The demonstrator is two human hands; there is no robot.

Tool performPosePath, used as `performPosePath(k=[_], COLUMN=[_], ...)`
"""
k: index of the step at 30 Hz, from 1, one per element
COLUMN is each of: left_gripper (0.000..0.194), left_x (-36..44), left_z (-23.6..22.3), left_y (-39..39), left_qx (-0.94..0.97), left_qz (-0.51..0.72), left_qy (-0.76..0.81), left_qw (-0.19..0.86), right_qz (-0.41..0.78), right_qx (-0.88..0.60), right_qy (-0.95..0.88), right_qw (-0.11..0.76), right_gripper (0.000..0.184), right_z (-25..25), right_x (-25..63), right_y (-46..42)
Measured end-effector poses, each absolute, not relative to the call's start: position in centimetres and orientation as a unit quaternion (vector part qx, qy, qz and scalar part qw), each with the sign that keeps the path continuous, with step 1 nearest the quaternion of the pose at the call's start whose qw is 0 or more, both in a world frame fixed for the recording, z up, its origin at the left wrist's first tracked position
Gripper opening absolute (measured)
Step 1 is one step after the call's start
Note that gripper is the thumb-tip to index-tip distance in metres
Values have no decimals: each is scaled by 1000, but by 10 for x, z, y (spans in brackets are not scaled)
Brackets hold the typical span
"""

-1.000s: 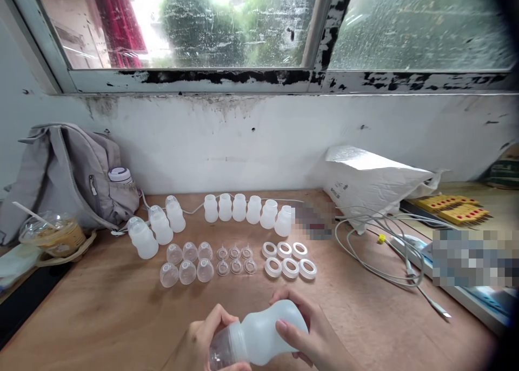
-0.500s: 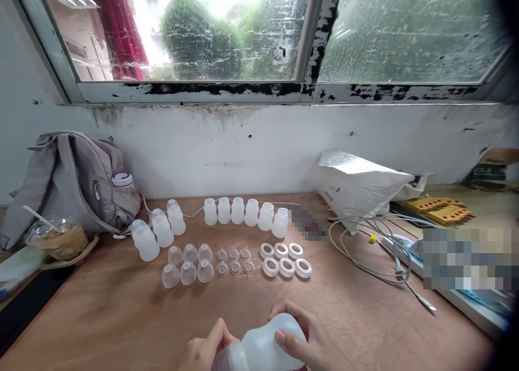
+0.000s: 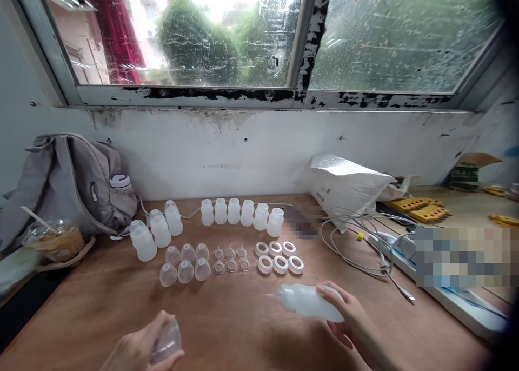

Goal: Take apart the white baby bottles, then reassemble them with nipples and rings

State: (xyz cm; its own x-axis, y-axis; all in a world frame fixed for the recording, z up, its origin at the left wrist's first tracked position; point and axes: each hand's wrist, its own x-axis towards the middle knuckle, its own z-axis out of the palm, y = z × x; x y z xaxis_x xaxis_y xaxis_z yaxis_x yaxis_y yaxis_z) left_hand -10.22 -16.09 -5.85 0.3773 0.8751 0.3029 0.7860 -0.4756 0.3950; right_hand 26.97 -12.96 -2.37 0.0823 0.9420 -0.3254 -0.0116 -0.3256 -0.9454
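My left hand (image 3: 140, 343), low on the left, is closed around a clear dome cap (image 3: 169, 338). A translucent white baby bottle (image 3: 306, 300) lies almost level in my right hand (image 3: 354, 317), its neck pointing left with a thin nipple tip sticking out. Beyond my hands, several clear dome caps (image 3: 186, 271) stand in two rows. Beside them are several clear nipples (image 3: 231, 265), then several white rings (image 3: 280, 264). Several open bottle bodies (image 3: 233, 211) line up behind. Three capped bottles (image 3: 143, 241) stand at the left.
A grey backpack (image 3: 73, 181) and an iced drink cup (image 3: 54, 238) occupy the left side. On the right are a white bag (image 3: 344, 181), coiled cables (image 3: 348, 252), a power strip (image 3: 446, 295) and yellow tools (image 3: 421, 209). The wall and window close off the back.
The cap has come off the bottle. My left hand has moved left with the cap, while my right hand has moved right and forward with the bottle, exposing its nipple.
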Motion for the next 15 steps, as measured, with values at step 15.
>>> performPosePath(k=[15], left_gripper=[35], left_x=[-116], left_z=[-7], left_y=[-122], left_qx=[652], left_qz=[-4], left_qy=[749], left_qw=[119], right_qz=[610], right_qx=[-552], right_qy=[-301], right_qw=[483], right_gripper=[33], right_z=[-45], right_x=[260], right_y=[-118])
